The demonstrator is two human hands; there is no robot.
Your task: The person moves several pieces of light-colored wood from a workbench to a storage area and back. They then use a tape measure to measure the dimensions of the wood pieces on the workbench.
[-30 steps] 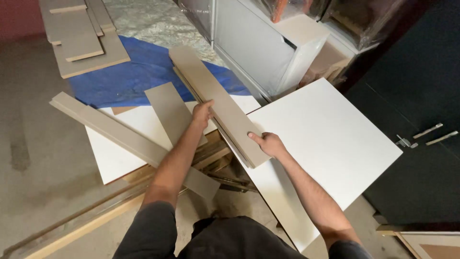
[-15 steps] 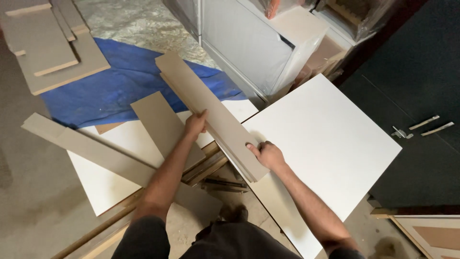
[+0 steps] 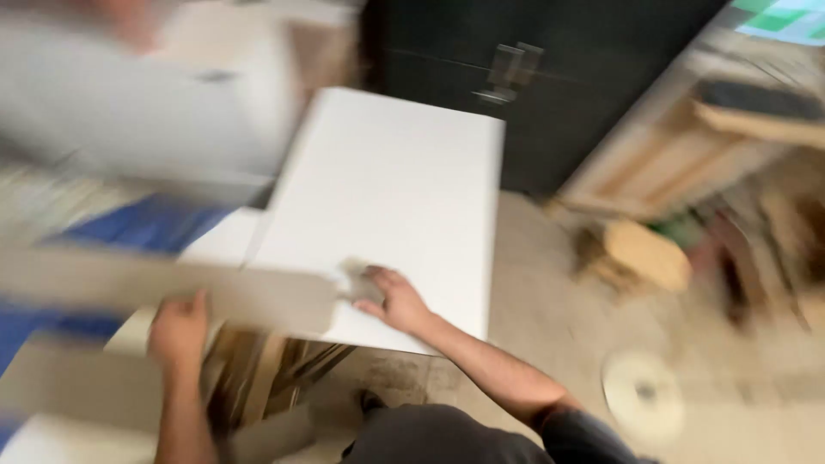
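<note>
The view is heavily blurred by motion. A long beige board strip [image 3: 172,292] lies across the left side, above a stack of panels. My left hand [image 3: 179,331] grips its lower edge near the middle. My right hand [image 3: 391,301] holds the strip's right end, resting over a large white panel [image 3: 395,198]. Both forearms reach up from the bottom of the view.
A blue sheet [image 3: 129,228] lies at the left under the panels. A dark cabinet with handles [image 3: 516,77] stands behind the white panel. Wooden frames and clutter [image 3: 687,172] sit at the right, and a round white disc [image 3: 643,397] lies on the floor.
The view has swung sharply to the right. The board strip has turned from a diagonal to nearly level and moved left, with both hands still on it.
</note>
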